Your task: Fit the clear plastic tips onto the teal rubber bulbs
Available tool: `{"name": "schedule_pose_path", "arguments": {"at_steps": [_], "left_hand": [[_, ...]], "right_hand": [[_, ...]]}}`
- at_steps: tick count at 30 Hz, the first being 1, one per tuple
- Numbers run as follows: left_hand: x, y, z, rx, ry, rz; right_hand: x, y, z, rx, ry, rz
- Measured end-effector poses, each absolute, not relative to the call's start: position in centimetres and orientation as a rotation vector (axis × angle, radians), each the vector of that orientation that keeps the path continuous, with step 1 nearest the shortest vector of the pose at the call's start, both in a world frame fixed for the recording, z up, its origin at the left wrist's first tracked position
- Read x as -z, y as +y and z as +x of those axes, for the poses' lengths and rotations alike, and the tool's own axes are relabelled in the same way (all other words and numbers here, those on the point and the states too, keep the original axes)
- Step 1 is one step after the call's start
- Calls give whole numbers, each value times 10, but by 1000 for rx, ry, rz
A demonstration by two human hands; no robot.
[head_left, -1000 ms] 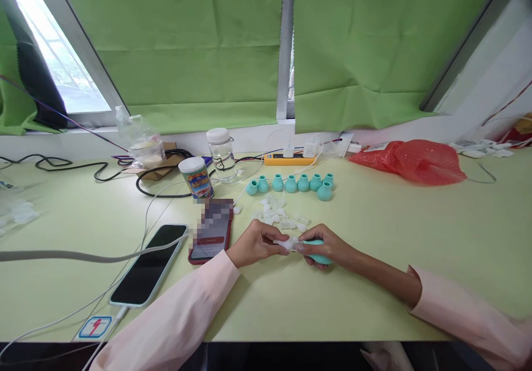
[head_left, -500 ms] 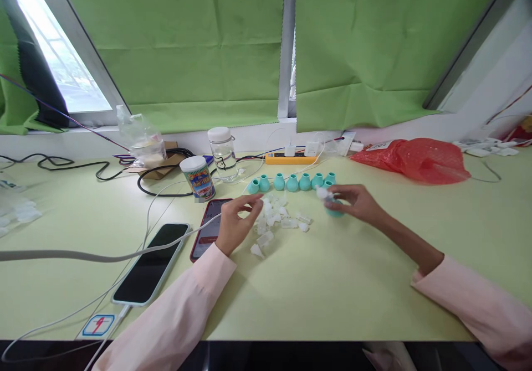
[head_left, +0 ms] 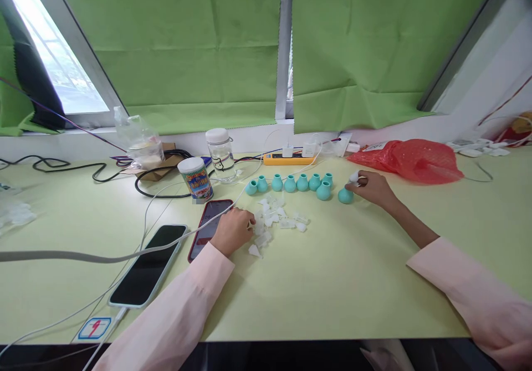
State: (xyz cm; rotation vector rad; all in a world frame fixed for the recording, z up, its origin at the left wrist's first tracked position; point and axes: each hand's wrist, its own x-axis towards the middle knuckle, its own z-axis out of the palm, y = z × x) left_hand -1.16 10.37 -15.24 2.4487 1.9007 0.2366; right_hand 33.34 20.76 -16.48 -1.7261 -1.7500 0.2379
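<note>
My right hand (head_left: 374, 188) is closed in a pinch around a small white plastic piece (head_left: 354, 178). Just below its fingertips, a round teal rubber bulb (head_left: 345, 196) stands on the table; whether the piece is joined to it is hidden by the fingers. My left hand (head_left: 233, 231) rests with curled fingers at the left edge of a loose pile of translucent white plastic pieces (head_left: 272, 213). What its fingertips hold, if anything, cannot be made out. Several more teal bulbs (head_left: 290, 183) stand in a row behind the pile, necks up, with one bulb (head_left: 323, 191) slightly in front.
Left of the pile lie a red-edged phone (head_left: 209, 227) and a larger phone (head_left: 147, 266) with cables across them. A printed can (head_left: 196, 181), a clear bottle (head_left: 221, 158) and an orange power strip (head_left: 286, 160) stand behind. A red plastic bag (head_left: 415, 160) lies at the back right.
My right hand has moved right and slightly away with the white piece, and the bulb beneath it has shifted likewise. My left hand has come down and curled beside the pile.
</note>
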Motion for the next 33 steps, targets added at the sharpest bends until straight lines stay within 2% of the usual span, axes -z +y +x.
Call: {"name": "schedule_pose_path", "arguments": {"at_steps": [6, 11, 15, 22, 27, 33], "left_hand": [[160, 104, -11, -140, 1904, 2467], [158, 104, -10, -143, 1910, 2481], [151, 103, -11, -210, 1972, 2464], [146, 97, -2, -418, 1908, 2441], [151, 96, 4, -568, 1720, 2319], [153, 98, 3, -604, 1784, 2320]], "right_hand": [[164, 202, 325, -69, -1631, -1773], [166, 174, 286, 370, -1659, -1239], [179, 146, 242, 213, -2150, -863], [189, 118, 199, 107, -2581, -830], [193, 122, 190, 208, -2587, -874], [200, 134, 180, 170, -2421, -1011]]}}
